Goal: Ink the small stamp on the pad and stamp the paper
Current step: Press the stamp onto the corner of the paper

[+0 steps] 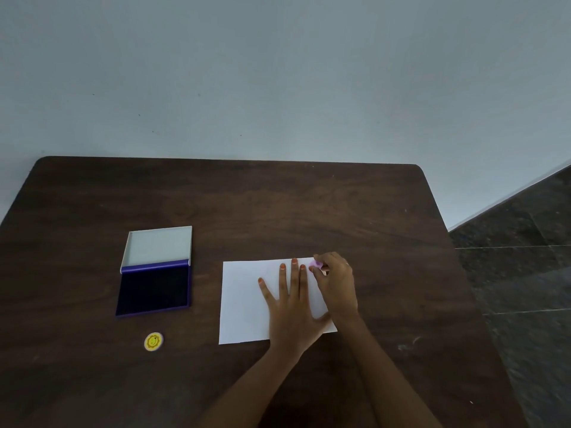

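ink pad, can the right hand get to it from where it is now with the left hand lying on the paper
Probably yes. The ink pad lies open, nothing on it, but the right hand with the small stamp must cross over the left hand flat on the paper.

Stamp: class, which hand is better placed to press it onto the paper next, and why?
The right hand: its fingers already pinch the stamp at the paper's far right corner. The left hand lies flat on the sheet, steadying it.

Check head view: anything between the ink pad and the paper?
Nothing: bare table separates ink pad from paper in the head view.
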Tool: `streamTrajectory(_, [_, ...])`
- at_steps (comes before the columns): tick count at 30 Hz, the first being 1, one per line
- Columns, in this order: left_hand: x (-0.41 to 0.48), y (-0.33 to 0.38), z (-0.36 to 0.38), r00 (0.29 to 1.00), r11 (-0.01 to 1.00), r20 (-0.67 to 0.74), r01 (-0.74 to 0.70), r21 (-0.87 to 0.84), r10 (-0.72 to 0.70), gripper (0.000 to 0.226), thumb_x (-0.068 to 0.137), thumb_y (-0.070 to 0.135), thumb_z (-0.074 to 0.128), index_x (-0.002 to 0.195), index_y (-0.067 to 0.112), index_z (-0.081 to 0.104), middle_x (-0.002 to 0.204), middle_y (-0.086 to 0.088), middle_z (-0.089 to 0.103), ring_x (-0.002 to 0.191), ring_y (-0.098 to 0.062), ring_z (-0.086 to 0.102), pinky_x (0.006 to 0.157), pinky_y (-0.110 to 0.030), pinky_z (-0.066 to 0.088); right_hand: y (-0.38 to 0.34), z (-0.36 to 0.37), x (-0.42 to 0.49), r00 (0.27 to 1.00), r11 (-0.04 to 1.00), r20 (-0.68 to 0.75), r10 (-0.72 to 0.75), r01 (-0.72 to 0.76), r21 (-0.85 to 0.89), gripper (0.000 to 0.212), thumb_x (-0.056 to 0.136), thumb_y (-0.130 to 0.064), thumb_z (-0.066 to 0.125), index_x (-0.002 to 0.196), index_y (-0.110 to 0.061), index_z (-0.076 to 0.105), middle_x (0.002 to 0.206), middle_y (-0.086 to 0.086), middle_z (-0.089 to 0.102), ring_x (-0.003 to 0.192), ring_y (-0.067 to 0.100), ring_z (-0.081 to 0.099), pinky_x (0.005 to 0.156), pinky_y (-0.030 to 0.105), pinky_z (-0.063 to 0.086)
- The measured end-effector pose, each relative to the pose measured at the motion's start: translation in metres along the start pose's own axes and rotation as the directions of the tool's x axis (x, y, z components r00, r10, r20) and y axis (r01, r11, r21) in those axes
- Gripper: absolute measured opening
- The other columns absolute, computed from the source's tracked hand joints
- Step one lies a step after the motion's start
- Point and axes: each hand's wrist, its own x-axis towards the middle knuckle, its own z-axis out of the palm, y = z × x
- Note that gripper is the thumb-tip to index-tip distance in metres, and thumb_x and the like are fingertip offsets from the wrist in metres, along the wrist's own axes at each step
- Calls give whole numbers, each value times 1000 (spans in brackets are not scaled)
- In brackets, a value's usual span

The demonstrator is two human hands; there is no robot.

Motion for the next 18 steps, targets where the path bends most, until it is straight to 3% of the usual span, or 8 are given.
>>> streamTrajectory(6, [0,0,0,1000,1000,-11,-5,-15,5,95,59,78,51,133,19,42,142,-9,43,131,-33,39,101,-70,24,0,3,-1,999,999,-17,35,-35,-20,14,83,-8,60,96,-4,63,108,12,66,102,23,56,84,22,37])
streamTrajectory(18, [0,0,-1,1000,1000,-12,-10,-2,10,97,55,78,55,131,18,45,141,-9,45,129,-34,41,99,-70,22,2,7,-3,999,1000,-41,23,-23,4,18,82,-8,62,99,-3,63,106,14,66,100,25,57,86,26,40])
